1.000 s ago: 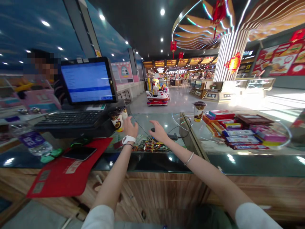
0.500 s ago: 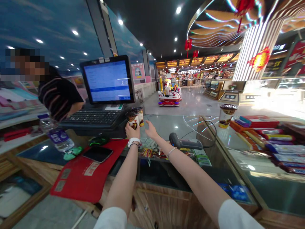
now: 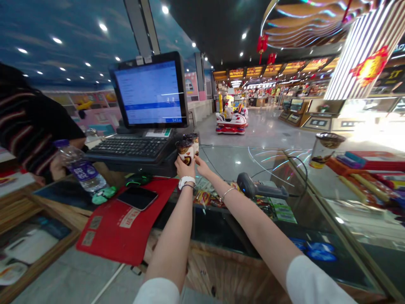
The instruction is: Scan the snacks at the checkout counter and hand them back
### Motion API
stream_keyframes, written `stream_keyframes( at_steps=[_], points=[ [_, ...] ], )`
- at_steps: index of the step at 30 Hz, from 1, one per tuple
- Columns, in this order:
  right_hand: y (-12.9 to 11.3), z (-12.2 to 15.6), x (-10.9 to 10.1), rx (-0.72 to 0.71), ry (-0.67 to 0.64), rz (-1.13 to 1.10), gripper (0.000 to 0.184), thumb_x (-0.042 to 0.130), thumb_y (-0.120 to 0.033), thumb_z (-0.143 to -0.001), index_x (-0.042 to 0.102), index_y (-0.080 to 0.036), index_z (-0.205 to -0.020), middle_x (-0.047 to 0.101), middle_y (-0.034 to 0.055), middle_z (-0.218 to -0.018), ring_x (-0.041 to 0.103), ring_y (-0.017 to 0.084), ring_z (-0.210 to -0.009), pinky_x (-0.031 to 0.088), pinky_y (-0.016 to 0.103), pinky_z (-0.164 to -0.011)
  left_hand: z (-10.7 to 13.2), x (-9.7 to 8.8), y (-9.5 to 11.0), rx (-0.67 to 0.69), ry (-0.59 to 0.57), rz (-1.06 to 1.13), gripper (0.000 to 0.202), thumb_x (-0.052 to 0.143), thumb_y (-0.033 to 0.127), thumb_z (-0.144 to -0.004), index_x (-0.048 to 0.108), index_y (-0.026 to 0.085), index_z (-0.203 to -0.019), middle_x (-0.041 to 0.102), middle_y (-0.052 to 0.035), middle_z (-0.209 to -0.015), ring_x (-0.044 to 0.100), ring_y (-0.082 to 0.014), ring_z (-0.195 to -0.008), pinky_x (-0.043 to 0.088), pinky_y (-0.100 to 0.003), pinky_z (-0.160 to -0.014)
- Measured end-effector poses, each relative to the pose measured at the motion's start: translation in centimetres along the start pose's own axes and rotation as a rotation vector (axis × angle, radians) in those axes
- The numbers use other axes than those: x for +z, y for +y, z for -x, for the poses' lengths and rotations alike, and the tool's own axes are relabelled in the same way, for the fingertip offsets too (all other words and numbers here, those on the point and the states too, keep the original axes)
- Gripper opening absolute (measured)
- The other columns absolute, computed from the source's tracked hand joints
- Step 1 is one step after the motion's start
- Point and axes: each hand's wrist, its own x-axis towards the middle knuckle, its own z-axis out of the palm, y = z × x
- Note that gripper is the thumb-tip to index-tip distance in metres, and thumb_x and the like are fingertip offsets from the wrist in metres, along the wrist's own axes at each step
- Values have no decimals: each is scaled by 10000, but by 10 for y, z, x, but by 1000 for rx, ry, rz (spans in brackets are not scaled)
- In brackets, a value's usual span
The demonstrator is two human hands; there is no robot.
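My left hand (image 3: 183, 169), with a white watch on the wrist, is wrapped round a small lidded cup (image 3: 184, 151) with a brown top, held just above the glass counter (image 3: 234, 162). A second cup (image 3: 194, 142) of the same kind stands right behind it. My right hand (image 3: 202, 166), a bracelet on its wrist, reaches in beside the cups; its fingers touch the base of the second cup, and I cannot tell whether they grip it. A barcode scanner (image 3: 257, 189) lies on the glass to the right of my right arm.
A till screen (image 3: 150, 93) and keyboard (image 3: 131, 147) stand behind the cups. A phone (image 3: 137, 197) lies on a red mat (image 3: 117, 228). A water bottle (image 3: 81, 169) stands left, beside a person in a striped top (image 3: 30, 126). Another cup (image 3: 322, 150) and boxed snacks (image 3: 363, 169) sit right.
My left hand closed on the front cup and lifted it a little. My right hand left the scanner and moved left to the cups. The view turned left.
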Motion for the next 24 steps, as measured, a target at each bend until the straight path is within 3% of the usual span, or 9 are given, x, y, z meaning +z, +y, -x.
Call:
stream_keyframes(
  at_steps=[6,10,19,24],
  points=[
    [-15,18,-16,-22,47,23,707,556,-35,-700,548,-222,-1382,644,45,-1352,569,210,-1288,395,450,-1137,3,-2,9,4,2,23,686,794,396,-745,505,169,-1325,564,-171,-1307,586,-323,-1230,504,-423,-1000],
    [-38,33,-39,-57,97,127,694,517,-18,-735,540,-211,-1402,591,43,-1419,528,214,-1338,390,413,-1151,4,-3,25,80,4,125,644,803,409,-729,560,176,-1278,605,-145,-1257,618,-294,-1186,510,-395,-1003],
    [-106,90,-124,-216,68,448,759,502,-19,-723,506,-240,-1448,617,33,-1386,554,237,-1304,420,411,-1126,31,-1,83,116,-119,606,626,827,273,-676,594,105,-1233,624,-162,-1257,708,-214,-947,595,-348,-866],
    [-128,130,-173,-290,114,530,879,449,15,-651,445,-244,-1492,573,46,-1432,501,207,-1350,420,393,-1123,59,1,128,218,-200,692,563,834,286,-677,626,133,-1177,644,-134,-1235,698,-213,-997,600,-340,-882]
  ],
)
